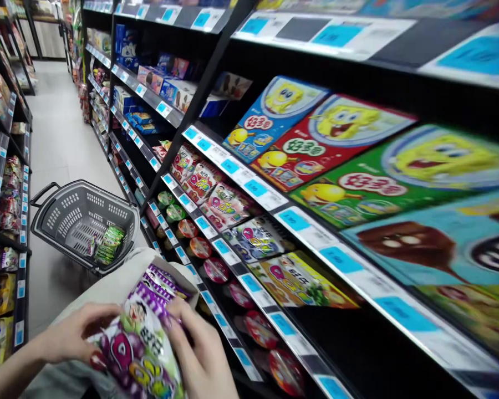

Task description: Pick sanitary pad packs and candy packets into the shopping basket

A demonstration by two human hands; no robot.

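A white, purple and green bag of grape gummy candy point(143, 349) is tilted in front of me at the bottom of the view. My left hand point(72, 338) grips its left edge, the red-nailed thumb on the front. On the opposite side, my right hand point(202, 354) is closed at the bag's upper right edge. Just beyond the bag, an open cardboard box point(191, 292) rests by my lap, filled with purple-striped packets point(160, 282). Whether my right fingertips also touch those packets, I cannot tell.
A grey shopping basket point(85, 194) with several green packets point(110, 244) stands on the aisle floor point(58, 127). To my right, a shelf rail point(249, 188) runs beneath cartoon snack boxes point(332, 138); gummy bags point(222, 205) and round cups point(216, 270) sit lower. Another shelf point(8, 183) borders the left.
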